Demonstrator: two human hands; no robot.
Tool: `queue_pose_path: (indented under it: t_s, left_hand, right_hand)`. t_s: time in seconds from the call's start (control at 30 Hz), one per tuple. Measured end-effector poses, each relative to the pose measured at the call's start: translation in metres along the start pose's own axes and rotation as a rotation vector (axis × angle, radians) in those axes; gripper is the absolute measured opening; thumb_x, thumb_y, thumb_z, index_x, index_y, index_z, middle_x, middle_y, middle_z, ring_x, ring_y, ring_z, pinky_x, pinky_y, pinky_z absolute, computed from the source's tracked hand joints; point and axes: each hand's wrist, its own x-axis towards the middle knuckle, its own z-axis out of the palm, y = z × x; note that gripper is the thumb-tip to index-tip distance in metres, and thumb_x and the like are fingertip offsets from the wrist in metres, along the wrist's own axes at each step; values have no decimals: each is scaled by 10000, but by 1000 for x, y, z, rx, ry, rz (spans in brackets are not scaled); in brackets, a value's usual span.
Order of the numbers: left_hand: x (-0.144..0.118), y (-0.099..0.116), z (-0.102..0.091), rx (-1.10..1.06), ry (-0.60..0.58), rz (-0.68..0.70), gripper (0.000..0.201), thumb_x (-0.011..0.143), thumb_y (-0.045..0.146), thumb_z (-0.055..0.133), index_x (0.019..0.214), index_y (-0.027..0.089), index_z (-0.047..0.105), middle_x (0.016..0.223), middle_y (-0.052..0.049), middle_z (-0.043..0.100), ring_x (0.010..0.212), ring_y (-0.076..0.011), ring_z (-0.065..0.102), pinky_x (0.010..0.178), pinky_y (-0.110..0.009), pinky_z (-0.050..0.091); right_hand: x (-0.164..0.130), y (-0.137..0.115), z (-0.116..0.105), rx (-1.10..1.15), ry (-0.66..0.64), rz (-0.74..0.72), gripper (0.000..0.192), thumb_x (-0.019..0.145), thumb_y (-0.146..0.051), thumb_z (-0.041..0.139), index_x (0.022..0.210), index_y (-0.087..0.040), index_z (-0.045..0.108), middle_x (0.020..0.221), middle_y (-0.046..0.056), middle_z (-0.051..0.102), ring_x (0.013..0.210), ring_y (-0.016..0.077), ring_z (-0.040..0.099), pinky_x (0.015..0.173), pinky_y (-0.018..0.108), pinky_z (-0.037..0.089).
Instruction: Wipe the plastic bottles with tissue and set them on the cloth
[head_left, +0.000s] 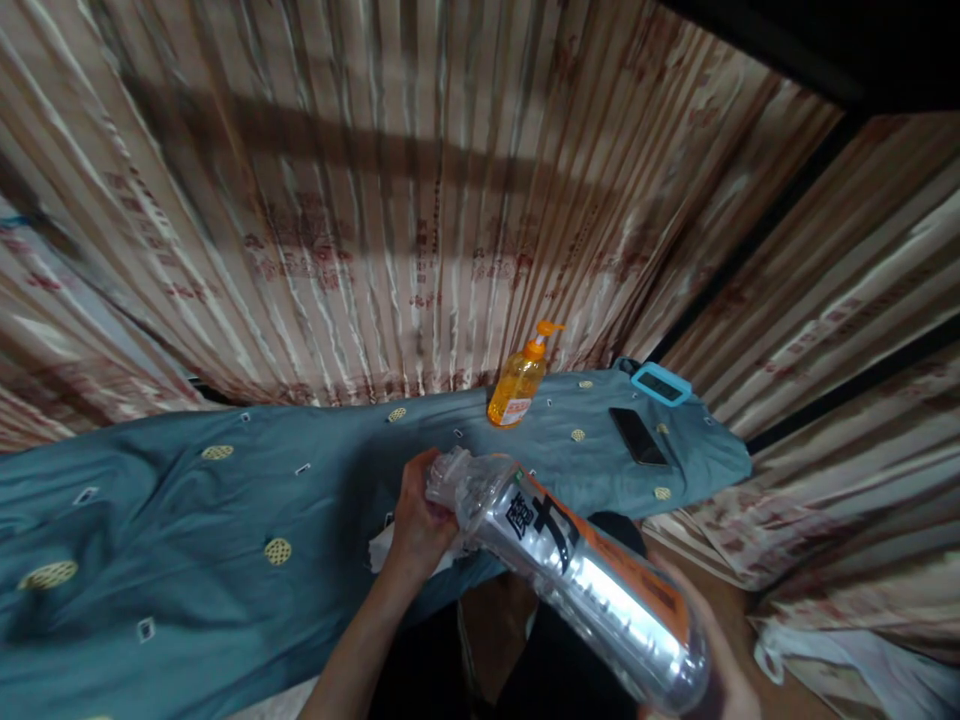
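Head view: left hand [420, 520] clamps the neck end of a large clear plastic bottle with orange label [570, 570], tilted above the blue-clothed bench [187, 520]; right hand [720, 670] cups its base. A loose hold there could let it slide out.

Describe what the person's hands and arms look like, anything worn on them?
Both are bare. The left hand and its forearm show no glove, sleeve, watch or ring. Only a sliver of the right hand shows at the frame's lower edge, also ungloved; its wrist is out of view.

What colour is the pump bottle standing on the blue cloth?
Orange, with an orange pump: the translucent plastic pump bottle, clearest in the head view.
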Motion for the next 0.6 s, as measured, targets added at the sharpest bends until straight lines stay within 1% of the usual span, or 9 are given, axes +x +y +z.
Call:
queue_pose_path:
  t_s: [0.13,0.23,0.3,0.37,0.43,0.5,0.6]
  left_hand:
    - [2,0,1,-16,-20,-11,713,711,365,861,1358,206,608,1296,-120,731,1166,-332,757,1001,-486,641]
    - [2,0,2,-13,-33,6,739,690,330,870,1366,211,596,1304,-118,721,1184,-337,751,1022,-502,635]
    - [3,-2,3,3,-32,29,759,678,310,877,1375,214,590,1312,-117,714,1202,-345,745,1041,-515,628]
    - [3,-4,6,11,-27,52,770,674,281,872,1383,214,579,1322,-117,707,1213,-348,741,1050,-521,626]
    - [5,-7,8,16,-23,80,765,667,242,861,1376,217,577,1334,-116,699,1252,-356,725,1102,-542,600]
    - [6,-9,9,19,-28,97,767,658,205,855,1372,220,574,1346,-119,694,1280,-362,711,1138,-558,577]
    - [8,-12,11,25,-42,98,779,654,168,849,1379,228,573,1350,-117,694,1289,-360,703,1155,-572,567]
  right_hand:
    - [3,10,-9,8,-59,13,971,731,-403,951,1618,-296,570,1523,123,733,1349,369,743,1033,395,658]
    - [2,17,-8,0,-71,20,965,721,-397,960,1606,-305,586,1505,117,745,1340,379,747,1036,412,662]
    - [1,21,-2,28,-26,11,954,709,-411,966,1586,-302,606,1507,118,743,1337,383,748,1035,419,663]
    - [-1,23,5,61,52,4,936,710,-447,962,1570,-311,618,1538,111,723,1355,372,738,1050,410,653]
    - [-2,24,13,75,123,14,919,715,-496,950,1556,-311,628,1582,110,689,1392,365,714,1076,404,635]
    - [-2,23,17,75,143,44,923,712,-531,943,1549,-296,633,1596,122,675,1414,370,697,1088,411,626]
    - [0,20,18,92,132,69,959,700,-549,943,1558,-274,616,1560,142,698,1405,375,700,1095,428,618]
